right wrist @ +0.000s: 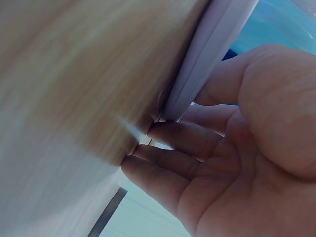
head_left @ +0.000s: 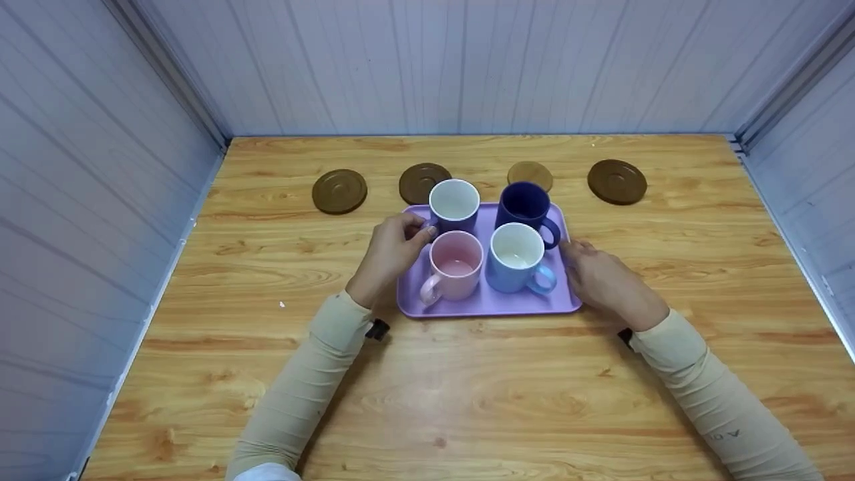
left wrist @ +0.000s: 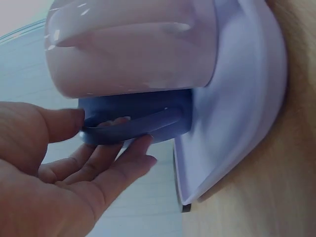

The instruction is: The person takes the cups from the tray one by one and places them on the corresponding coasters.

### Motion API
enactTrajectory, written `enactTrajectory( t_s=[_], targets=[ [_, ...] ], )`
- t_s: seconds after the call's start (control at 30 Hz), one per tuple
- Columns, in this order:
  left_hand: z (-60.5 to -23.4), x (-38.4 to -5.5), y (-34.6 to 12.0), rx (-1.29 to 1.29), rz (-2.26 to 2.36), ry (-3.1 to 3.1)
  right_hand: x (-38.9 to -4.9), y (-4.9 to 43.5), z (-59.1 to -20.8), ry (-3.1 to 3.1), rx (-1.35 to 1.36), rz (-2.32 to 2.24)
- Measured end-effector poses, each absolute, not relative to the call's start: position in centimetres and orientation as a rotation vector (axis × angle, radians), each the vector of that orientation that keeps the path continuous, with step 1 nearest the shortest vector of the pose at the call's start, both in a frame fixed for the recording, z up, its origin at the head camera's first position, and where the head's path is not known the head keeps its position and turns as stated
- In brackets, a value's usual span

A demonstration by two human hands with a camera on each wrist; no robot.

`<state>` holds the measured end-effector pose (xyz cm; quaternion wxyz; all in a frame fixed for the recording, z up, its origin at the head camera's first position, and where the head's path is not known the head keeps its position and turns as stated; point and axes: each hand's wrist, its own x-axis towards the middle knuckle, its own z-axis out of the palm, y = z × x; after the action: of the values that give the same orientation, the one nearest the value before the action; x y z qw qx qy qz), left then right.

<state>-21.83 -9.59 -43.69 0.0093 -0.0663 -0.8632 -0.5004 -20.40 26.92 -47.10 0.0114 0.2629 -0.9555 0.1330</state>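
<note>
A lilac tray (head_left: 481, 307) on the wooden table carries several mugs. My left hand (head_left: 386, 252) holds the handle of the blue-purple mug (head_left: 455, 202) with a white inside, at the tray's back left. In the left wrist view, thumb and fingers are around that handle (left wrist: 133, 127). In front of it stands a pink mug (head_left: 461, 284), handle toward the front left. A light blue mug (head_left: 511, 275) and, behind it, a navy mug (head_left: 521, 204) stand on the right half. My right hand (head_left: 604, 280) grips the tray's right edge, thumb over the rim and fingers along the outside.
Behind the tray lie a dark brown coaster (head_left: 339, 192) on the left, another dark coaster (head_left: 419, 180), a lighter wooden coaster (head_left: 530, 174) and a dark coaster (head_left: 617, 182) on the right. White panel walls (head_left: 427, 73) close off the table's back and sides.
</note>
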Motion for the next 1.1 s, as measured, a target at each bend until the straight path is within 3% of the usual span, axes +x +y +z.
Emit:
enactTrajectory(
  t_s=[1.1],
  targets=[
    [-44.35,-21.68,-8.94,-0.109,-1.615,-2.619,-20.43,26.94,-47.15,-3.030,0.787,0.440]
  ],
)
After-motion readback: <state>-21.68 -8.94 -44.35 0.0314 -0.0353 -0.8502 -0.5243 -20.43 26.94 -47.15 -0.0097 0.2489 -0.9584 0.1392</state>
